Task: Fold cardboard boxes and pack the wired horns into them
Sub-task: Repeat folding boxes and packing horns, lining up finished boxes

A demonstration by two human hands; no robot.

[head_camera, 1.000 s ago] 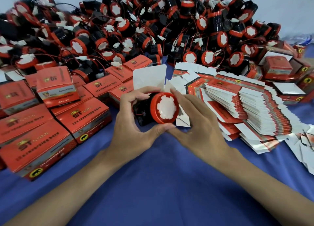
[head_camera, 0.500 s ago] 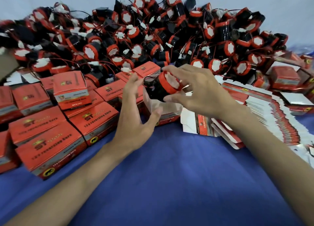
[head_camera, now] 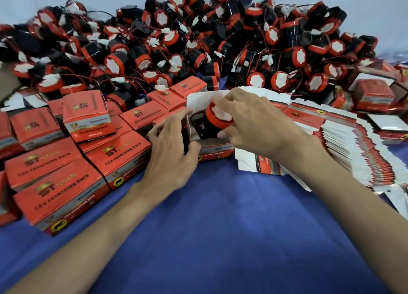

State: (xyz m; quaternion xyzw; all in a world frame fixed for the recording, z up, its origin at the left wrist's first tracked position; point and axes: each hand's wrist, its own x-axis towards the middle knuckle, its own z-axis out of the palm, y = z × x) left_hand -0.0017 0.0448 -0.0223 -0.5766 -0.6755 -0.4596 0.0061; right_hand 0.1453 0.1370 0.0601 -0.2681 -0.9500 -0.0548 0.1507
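**Horn Half In, Wire Out of Sight**

The right hand (head_camera: 260, 121) clamps 1 horn (head_camera: 208, 126) from above. Its fingers are bent over the red-rimmed white face and its thumb presses under the near edge of the rim. The horn is tilted, with its black body partly inside the open box (head_camera: 216, 153). That box stands mid-scene on the blue cloth (head_camera: 209, 227), its white lid flap (head_camera: 203, 99) raised on the far side. The left hand (head_camera: 172, 159) holds the box's left side, fingers curled at the left wall and thumb at the near-left corner. Blur hides exactly how those fingertips lie.

The insertion looks begun but not finished. Because the horn enters at an angle, its body could catch a wall and buckle the thin card. It could also shove the box away if the left hand slackens.

The horn's wire and plug cannot be made out. A lead trailing over a wall would be pinched by the lid or keep it from closing.

Packed boxes (head_camera: 55, 183) crowd just to the left, and a stack of flat cartons (head_camera: 353, 150) lies to the right. The heap of loose horns (head_camera: 198, 40) rises on the far side, where a stray wire could snag the raised flap.
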